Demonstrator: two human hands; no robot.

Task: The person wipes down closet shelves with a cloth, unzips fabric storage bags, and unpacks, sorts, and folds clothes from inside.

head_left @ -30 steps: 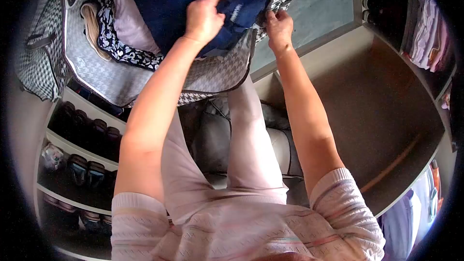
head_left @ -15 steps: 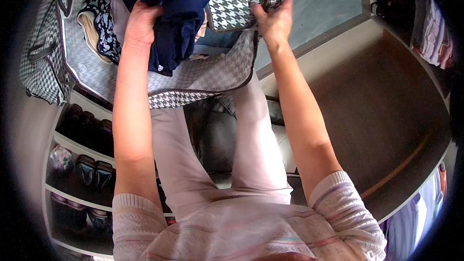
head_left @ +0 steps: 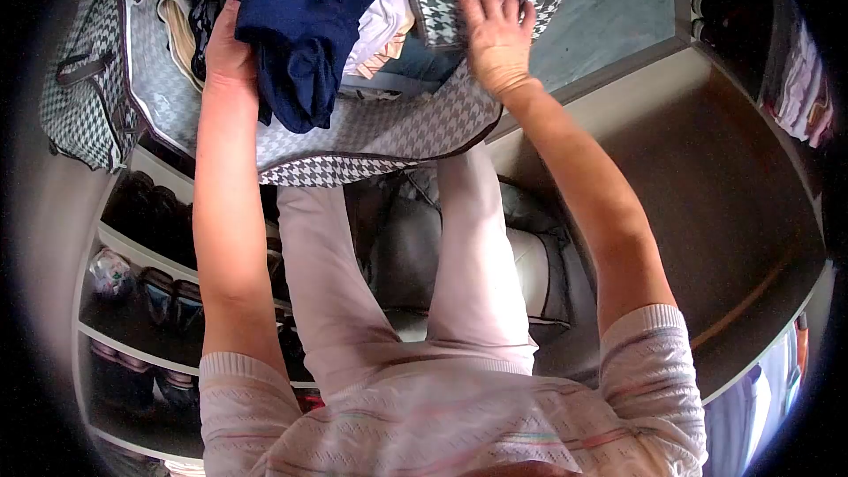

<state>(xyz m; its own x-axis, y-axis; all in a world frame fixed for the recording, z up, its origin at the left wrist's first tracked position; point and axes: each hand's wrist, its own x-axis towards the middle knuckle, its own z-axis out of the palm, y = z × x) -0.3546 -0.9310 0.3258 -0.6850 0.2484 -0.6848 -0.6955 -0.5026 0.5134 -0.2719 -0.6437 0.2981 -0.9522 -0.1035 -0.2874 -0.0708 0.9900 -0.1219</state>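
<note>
A navy garment [head_left: 305, 26] hangs bunched over the opening of a houndstooth fabric storage bag [head_left: 380, 124]. My left hand [head_left: 231, 51] grips the garment at its left side, the fingers partly hidden under the cloth. With fingers spread, my right hand [head_left: 496, 31] rests against the bag's houndstooth flap [head_left: 435, 0] and holds nothing. Inside the bag, a black-and-white patterned cloth with a cream edge [head_left: 177, 31] lies left of the garment. White and peach cloth [head_left: 384, 31] shows between the garment and the flap.
Curved shelves with several pairs of shoes [head_left: 172, 296] stand at lower left. A dark brown surface [head_left: 707, 212] spans the right side. Hanging clothes [head_left: 799, 93] are at the far right. Below the bag, a dark see-through case [head_left: 397, 238] lies between my legs.
My right hand has shifted from the flap's edge to lie spread on it. The navy garment has bunched up more, and the white and peach cloth beside it shows more.
</note>
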